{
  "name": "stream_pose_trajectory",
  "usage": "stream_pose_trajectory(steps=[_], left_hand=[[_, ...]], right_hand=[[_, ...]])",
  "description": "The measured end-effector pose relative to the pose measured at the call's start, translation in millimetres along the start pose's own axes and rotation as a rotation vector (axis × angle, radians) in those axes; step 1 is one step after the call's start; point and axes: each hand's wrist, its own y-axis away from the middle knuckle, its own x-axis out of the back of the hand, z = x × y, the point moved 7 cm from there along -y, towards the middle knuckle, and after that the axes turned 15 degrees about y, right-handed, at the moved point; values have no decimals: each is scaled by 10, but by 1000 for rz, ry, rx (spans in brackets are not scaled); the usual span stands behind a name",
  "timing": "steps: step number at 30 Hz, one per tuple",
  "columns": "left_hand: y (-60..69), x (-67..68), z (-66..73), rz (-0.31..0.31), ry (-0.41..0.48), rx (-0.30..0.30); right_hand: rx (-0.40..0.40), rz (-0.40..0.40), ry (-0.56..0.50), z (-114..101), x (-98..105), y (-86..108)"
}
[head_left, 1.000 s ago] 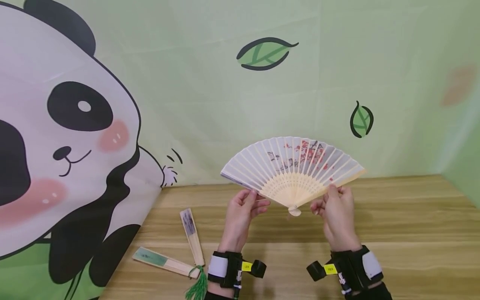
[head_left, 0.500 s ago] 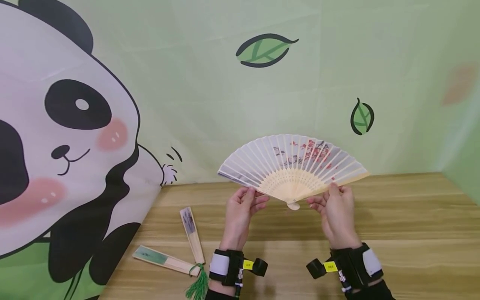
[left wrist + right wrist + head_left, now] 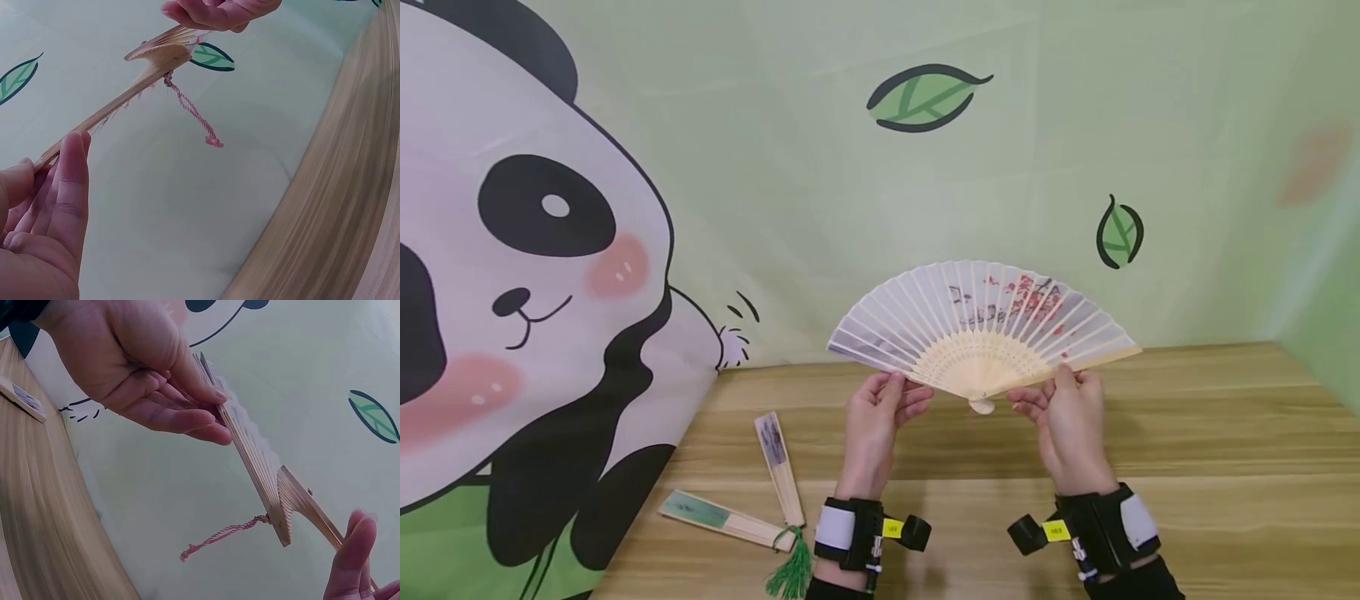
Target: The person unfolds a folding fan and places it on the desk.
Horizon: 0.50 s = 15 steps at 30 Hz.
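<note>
Both hands hold up a spread folding fan [image 3: 981, 333] in the head view. White leaf, pale bamboo ribs, and red and dark blossoms at the upper right mark it. My left hand [image 3: 872, 421] pinches its left outer rib between thumb and fingers; my right hand [image 3: 1075, 421] pinches the right outer rib. The pivot end points down between them. In the left wrist view, a pink twisted cord [image 3: 194, 115] hangs from the fan's pivot. The right wrist view shows the ribs [image 3: 253, 459] edge-on, with the left hand [image 3: 144, 375] at the top and my right fingertips [image 3: 353, 550] lower right.
On the wooden table [image 3: 1225, 500], left of my left arm, lie two folded fans. One has a grey-purple leaf [image 3: 780, 467]; the other, a green-leafed fan [image 3: 722, 518], has a green tassel [image 3: 790, 571]. A panda-printed cloth [image 3: 775, 167] stands behind.
The fan has spread slightly wider and risen a little in the head view. Both hands keep their grip. The head view has shifted slightly.
</note>
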Motion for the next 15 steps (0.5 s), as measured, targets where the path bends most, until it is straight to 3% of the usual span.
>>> stream_pose_trajectory(steps=[15], left_hand=[[-2, -3, 1, 13, 17, -28]], right_hand=[[6, 21, -58, -5, 4, 17]])
